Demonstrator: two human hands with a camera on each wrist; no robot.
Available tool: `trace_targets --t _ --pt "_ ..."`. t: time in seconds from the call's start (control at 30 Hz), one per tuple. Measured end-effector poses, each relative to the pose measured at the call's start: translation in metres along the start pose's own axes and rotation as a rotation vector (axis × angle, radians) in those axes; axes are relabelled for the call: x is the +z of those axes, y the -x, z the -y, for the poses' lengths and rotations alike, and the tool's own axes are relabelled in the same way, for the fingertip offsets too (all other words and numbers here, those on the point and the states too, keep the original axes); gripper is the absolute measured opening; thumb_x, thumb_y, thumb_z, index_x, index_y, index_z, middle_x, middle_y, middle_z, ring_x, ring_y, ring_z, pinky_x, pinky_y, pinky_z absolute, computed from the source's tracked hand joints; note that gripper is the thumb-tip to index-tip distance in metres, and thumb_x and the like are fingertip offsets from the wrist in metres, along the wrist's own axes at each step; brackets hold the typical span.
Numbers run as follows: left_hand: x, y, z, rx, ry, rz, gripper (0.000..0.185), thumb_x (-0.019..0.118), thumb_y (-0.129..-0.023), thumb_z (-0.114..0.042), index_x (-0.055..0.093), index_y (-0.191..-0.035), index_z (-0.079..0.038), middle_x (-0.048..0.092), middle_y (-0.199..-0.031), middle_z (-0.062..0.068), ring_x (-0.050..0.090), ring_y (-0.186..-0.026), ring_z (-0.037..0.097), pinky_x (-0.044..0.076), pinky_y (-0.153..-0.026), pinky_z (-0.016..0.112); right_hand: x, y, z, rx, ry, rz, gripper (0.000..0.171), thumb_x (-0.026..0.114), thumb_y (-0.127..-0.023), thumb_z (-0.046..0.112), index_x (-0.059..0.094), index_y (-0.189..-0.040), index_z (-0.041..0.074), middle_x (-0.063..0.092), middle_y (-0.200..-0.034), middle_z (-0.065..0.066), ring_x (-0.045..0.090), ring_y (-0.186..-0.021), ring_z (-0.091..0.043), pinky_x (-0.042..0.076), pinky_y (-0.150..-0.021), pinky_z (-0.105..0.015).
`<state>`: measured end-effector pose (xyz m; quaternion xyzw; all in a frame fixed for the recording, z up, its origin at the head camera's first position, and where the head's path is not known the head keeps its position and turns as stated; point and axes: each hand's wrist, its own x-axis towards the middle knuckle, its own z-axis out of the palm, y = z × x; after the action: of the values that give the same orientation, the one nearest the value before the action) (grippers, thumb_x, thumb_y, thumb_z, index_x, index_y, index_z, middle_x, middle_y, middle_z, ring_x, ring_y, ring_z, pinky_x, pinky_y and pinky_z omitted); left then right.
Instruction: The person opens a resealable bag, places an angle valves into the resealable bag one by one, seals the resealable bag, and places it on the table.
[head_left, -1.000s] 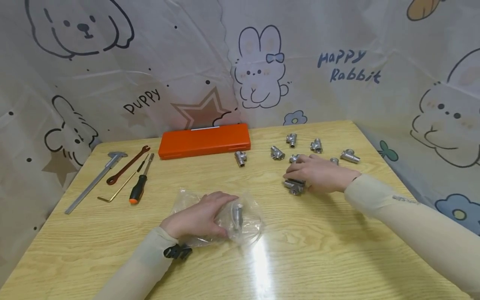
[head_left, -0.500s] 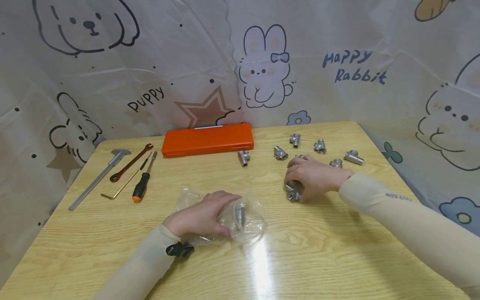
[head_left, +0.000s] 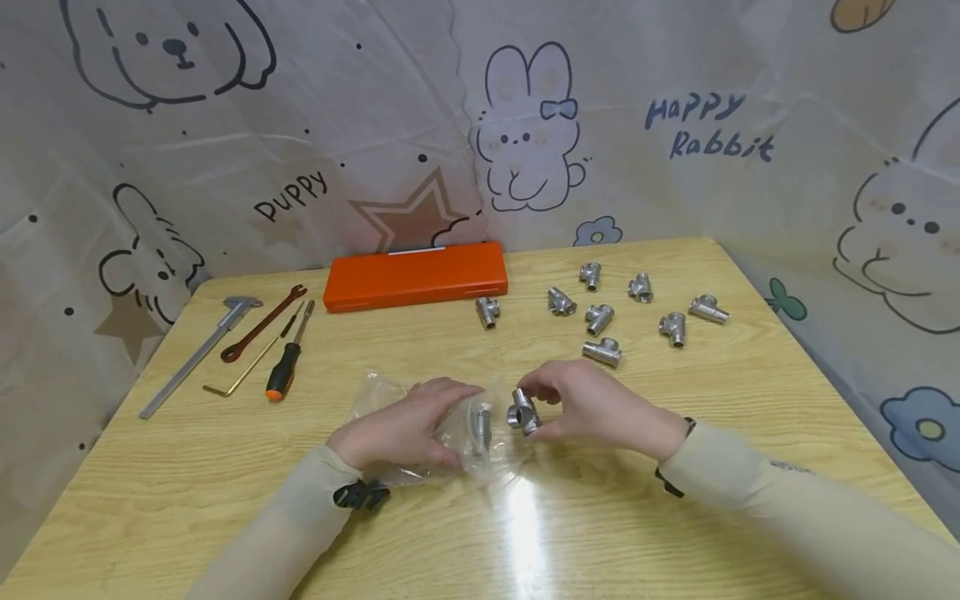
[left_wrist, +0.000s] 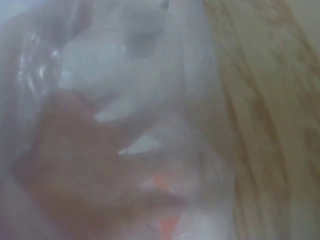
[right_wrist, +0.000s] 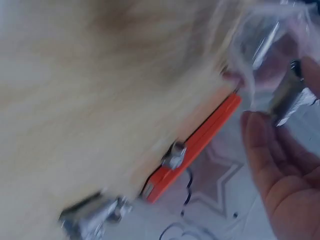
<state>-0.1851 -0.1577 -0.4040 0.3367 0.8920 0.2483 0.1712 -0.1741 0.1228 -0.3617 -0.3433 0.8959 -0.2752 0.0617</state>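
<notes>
My left hand (head_left: 408, 427) grips a clear plastic bag (head_left: 367, 400) lying on the table, thumb and fingers spread around it near its mouth. Inside the bag rests a metal tee pipe fitting (head_left: 482, 427). In the left wrist view, cloudy plastic (left_wrist: 150, 90) blurs the fingers. My right hand (head_left: 600, 408) pinches another shiny tee fitting (head_left: 523, 412) between thumb and fingers, right at the bag's open end. The right wrist view shows this held fitting (right_wrist: 289, 95) beside the bag (right_wrist: 245, 55).
Several loose tee fittings lie at the back right, one of them (head_left: 602, 352) nearest my right hand. A single fitting (head_left: 488, 312) sits before an orange case (head_left: 416, 277). At left lie a caliper (head_left: 198, 358), a wrench (head_left: 262, 325), a hex key (head_left: 240, 379) and a screwdriver (head_left: 285, 362).
My right hand has picked up a tee fitting from the group at right and carried it left and nearer, to the bag's mouth. The left hand stays in place on the bag.
</notes>
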Motion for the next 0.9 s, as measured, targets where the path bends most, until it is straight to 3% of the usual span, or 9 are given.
trace_targets --t 0.33,0.47,0.6,0.8,0.9 --pt "0.001 0.001 -0.001 0.018 0.037 -0.006 0.092 0.089 -0.071 -0.028 0.042 -0.15 -0.02 0.049 -0.14 -0.003 0.042 -0.126 0.017 0.034 -0.107 0.043 0.034 -0.017 0.023 0.083 0.027 0.05 0.042 0.09 -0.07 0.021 0.072 -0.104 0.007 0.064 -0.08 0.007 0.055 -0.068 -0.009 0.048 -0.061 -0.025" --pt "0.0 0.002 -0.001 0.047 0.037 -0.016 0.091 0.089 -0.071 -0.027 0.043 -0.149 -0.02 0.048 -0.14 -0.003 0.042 -0.128 0.017 0.033 -0.108 0.044 0.044 -0.028 0.031 0.034 0.042 0.021 0.041 0.089 -0.071 0.027 0.072 -0.103 0.009 0.066 -0.077 0.007 0.057 -0.065 -0.007 0.049 -0.06 -0.023" --pt "0.0 0.003 0.0 0.075 0.042 -0.02 0.092 0.09 -0.07 -0.026 0.043 -0.149 -0.02 0.049 -0.14 -0.004 0.042 -0.127 0.016 0.031 -0.109 0.044 0.052 -0.037 0.035 -0.01 0.02 0.002 0.043 0.09 -0.069 0.03 0.072 -0.102 0.01 0.071 -0.084 0.005 0.064 -0.073 -0.008 0.051 -0.068 -0.021" --pt "-0.002 0.004 -0.001 0.069 0.044 -0.007 0.095 0.09 -0.071 -0.027 0.039 -0.151 -0.017 0.047 -0.143 -0.002 0.041 -0.13 0.018 0.03 -0.11 0.044 0.054 -0.04 0.036 -0.025 -0.006 0.028 0.034 0.089 -0.071 0.029 0.072 -0.095 0.013 0.067 -0.078 0.008 0.059 -0.068 -0.005 0.049 -0.063 -0.021" --pt "-0.004 0.004 -0.002 0.052 0.04 -0.001 0.097 0.09 -0.071 -0.026 0.038 -0.152 -0.018 0.044 -0.147 0.0 0.038 -0.133 0.019 0.029 -0.112 0.045 0.046 -0.036 0.034 0.023 -0.003 0.049 0.038 0.087 -0.074 0.028 0.073 -0.102 0.008 0.064 -0.073 0.008 0.056 -0.062 -0.005 0.048 -0.058 -0.023"
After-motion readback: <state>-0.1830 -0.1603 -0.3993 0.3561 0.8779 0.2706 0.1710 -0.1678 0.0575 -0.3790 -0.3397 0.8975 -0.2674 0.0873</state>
